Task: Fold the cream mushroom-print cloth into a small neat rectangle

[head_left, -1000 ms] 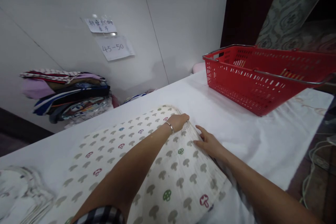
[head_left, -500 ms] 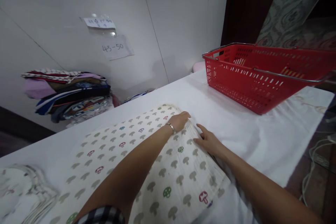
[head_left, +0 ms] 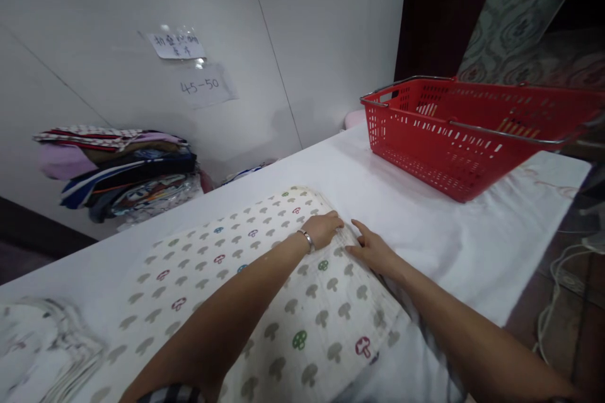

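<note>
A cream cloth with a mushroom print (head_left: 278, 223) lies spread and layered on the white-covered table (head_left: 406, 227). My left hand (head_left: 324, 228), with a silver bracelet at the wrist, is at the cloth's right-hand edge. Its fingers are bent down and closed on that edge; the fingertips are partly hidden. Just to the right, my right hand (head_left: 375, 254) lies along the same edge, thumb and forefinger spread apart and touching the fabric. Its other fingers are hidden beneath the hand.
A red plastic basket (head_left: 425, 154) with metal handles stands at the back right. Folded clothes (head_left: 127, 164) are stacked beyond the table's far edge. Layered printed fabric (head_left: 51, 340) lies at the front left. Paper notes (head_left: 205, 85) are stuck on the wall, and white cables (head_left: 551, 302) hang at the right.
My left hand has slid a little toward me along the cloth's edge, closer to my right hand. The right hand is nearly still; the view has shifted slightly.
</note>
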{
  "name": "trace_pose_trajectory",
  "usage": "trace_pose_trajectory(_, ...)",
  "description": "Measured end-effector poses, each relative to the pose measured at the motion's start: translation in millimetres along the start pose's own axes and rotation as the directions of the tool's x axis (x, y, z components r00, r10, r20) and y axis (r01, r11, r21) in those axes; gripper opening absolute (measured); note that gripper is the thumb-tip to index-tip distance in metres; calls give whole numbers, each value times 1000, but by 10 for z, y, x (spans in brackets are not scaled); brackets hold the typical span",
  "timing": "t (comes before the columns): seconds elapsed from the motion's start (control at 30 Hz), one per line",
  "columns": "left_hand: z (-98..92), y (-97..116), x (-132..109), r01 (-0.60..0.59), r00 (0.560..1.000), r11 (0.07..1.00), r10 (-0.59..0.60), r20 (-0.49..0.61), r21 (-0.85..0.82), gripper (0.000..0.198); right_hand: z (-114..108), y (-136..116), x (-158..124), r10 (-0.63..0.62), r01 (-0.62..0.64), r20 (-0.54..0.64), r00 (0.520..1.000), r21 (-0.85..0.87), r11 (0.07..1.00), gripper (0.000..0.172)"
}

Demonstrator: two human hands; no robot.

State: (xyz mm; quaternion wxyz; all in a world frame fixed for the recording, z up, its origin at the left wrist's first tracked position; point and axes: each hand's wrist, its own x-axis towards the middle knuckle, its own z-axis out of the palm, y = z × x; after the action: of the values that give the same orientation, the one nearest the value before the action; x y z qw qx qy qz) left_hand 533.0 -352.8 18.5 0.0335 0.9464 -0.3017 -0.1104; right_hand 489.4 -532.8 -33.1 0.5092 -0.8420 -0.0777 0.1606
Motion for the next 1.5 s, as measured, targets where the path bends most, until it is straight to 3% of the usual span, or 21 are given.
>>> trace_pose_trajectory(0.27, -67, 61, 63, -56, 998, 997, 58, -30, 55, 19, -14, -28, -17, 4, -4, 21, 1000, 23, 1000, 79)
trace_pose_trajectory(0.7, -68, 72, 89, -113, 992, 989, 108, 64, 91, 23, -26, -54, -27, 14, -15, 27, 1000, 34, 999, 82)
trace_pose_trajectory(1.0, -114, 59, 94, -106, 993, 988, 98, 72, 112, 19, -37, -74, -40, 11, -11, 30, 1000, 24, 1000, 84)
trace_pose_trajectory(1.27, -185, 88, 97, -40, 992, 998, 33, 118, 57, 31, -34, -70, -37, 13, -13, 36, 999, 14, 1000, 83)
trace_pose_trajectory(1.5, -251, 126, 163, -41, 987, 999, 36, 155, 29, 23, -30, -56, -27, 3, -3, 29, 1000, 24, 1000, 83)
